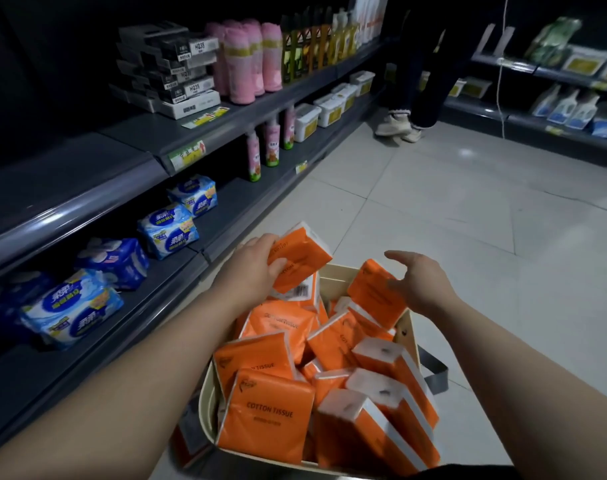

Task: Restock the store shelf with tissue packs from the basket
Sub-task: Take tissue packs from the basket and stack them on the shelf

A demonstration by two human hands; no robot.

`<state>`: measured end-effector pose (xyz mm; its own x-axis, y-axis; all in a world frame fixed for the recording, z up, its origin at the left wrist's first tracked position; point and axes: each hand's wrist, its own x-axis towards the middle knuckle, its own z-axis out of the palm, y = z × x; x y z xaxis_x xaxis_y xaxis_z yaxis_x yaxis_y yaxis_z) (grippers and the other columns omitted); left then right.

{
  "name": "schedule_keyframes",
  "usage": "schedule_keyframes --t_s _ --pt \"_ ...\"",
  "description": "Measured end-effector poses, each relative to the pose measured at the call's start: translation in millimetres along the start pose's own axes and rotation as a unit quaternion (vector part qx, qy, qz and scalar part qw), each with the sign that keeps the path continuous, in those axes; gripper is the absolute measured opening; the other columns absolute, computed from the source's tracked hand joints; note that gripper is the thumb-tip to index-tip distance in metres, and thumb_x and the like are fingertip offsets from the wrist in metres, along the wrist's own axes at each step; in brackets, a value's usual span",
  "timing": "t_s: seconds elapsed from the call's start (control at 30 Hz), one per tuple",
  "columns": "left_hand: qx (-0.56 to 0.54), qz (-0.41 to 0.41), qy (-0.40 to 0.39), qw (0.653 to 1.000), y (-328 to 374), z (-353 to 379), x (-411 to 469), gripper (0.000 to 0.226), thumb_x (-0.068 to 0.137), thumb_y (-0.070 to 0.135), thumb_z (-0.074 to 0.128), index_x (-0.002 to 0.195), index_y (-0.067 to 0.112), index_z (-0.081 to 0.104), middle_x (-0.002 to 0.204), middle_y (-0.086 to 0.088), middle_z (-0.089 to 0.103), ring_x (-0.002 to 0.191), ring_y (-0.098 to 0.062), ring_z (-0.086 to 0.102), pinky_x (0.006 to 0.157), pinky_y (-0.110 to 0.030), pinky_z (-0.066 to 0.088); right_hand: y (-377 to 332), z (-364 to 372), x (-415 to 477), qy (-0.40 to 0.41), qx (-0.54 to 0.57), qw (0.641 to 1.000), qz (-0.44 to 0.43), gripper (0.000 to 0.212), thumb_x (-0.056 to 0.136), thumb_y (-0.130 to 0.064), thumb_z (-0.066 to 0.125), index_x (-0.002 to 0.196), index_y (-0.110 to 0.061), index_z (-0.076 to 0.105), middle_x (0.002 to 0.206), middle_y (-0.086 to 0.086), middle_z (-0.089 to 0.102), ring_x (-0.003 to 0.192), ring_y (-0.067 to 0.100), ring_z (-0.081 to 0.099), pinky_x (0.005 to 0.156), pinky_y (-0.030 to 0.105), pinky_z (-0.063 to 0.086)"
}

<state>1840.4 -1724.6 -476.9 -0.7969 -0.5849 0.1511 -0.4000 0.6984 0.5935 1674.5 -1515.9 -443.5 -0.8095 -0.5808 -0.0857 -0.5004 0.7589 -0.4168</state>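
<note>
The left hand [252, 263] grips an orange tissue pack [304, 254], fingers curled round its near end, holding it tilted above the far side of the basket [205, 389]; the right hand [420, 282] is spread with loose fingers at a second pack [371, 292] leaning on the basket's far right rim, though contact cannot be told; more orange packs [267, 414] fill the basket, which stands on the tiled floor [468, 220] just beside the shelf [87, 188]; blue packs [168, 230] lie on the lower shelf.

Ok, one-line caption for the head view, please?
Left hand grips an orange tissue pack above the full basket; open right hand reaches toward a second pack.
</note>
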Motion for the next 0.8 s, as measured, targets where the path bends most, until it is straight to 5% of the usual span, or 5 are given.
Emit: schedule_keyframes --t_s 0.27,0.5,0.8 --pt "-0.015 -0.005 0.020 1.000 6 12 -3 0.031 0.094 0.032 0.053 0.123 0.020 0.053 0.114 -0.002 0.059 0.103 -0.020 0.057 0.084 -0.032 0.045 31 25 19 -0.040 -0.017 0.998 0.044 0.064 0.084 -0.017 0.063 0.143 -0.018 0.038 0.143 0.006 0.046 0.128 0.026 0.046 0.100 0.036 0.041" --pt "-0.021 -0.024 0.021 0.999 9 12 -3 0.034 0.095 0.036 0.050 0.125 0.021 0.051 0.116 -0.001 0.058 0.102 -0.018 0.057 0.081 -0.032 0.046 33 43 30 -0.039 -0.082 0.996 0.022 0.031 0.083 -0.013 0.053 0.114 -0.014 0.056 0.108 0.010 0.062 0.100 0.029 0.059 0.082 0.038 0.051" --pt "-0.014 -0.050 0.053 0.997 4 -40 -19 0.031 0.095 0.035 0.052 0.122 0.021 0.053 0.110 -0.001 0.060 0.097 -0.018 0.058 0.082 -0.036 0.048 -16 20 20 0.039 -0.050 0.996 -0.064 0.028 0.078 -0.012 0.057 0.105 -0.015 0.059 0.100 0.007 0.059 0.090 0.027 0.057 0.075 0.039 0.051"
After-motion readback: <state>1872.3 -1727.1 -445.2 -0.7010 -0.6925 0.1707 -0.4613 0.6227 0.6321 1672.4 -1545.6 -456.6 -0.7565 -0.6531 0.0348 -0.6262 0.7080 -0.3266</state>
